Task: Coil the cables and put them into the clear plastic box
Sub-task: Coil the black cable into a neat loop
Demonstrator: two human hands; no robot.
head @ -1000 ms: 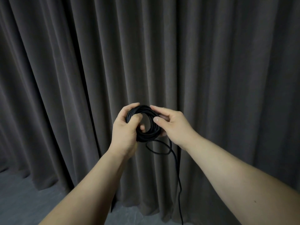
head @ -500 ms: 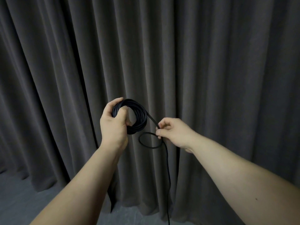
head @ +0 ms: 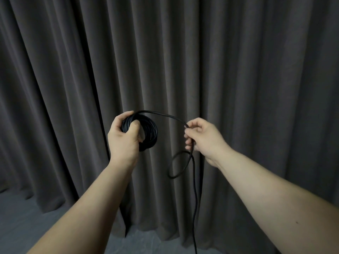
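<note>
My left hand [head: 123,138] clamps black cable coil [head: 146,132] so turns stay stacked. My right hand [head: 202,137] pinches free strand [head: 165,116], apart from coil, feeding slack; tail [head: 194,195] hangs floorward. Clear box not visible.

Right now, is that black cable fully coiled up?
No, only partly. The left hand grips a coil, but the cable runs on through the right hand and hangs down.

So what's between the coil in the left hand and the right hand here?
In the head view, one free strand of the black cable arcs from the coil in the left hand to the right hand. Behind it, only curtain.
</note>
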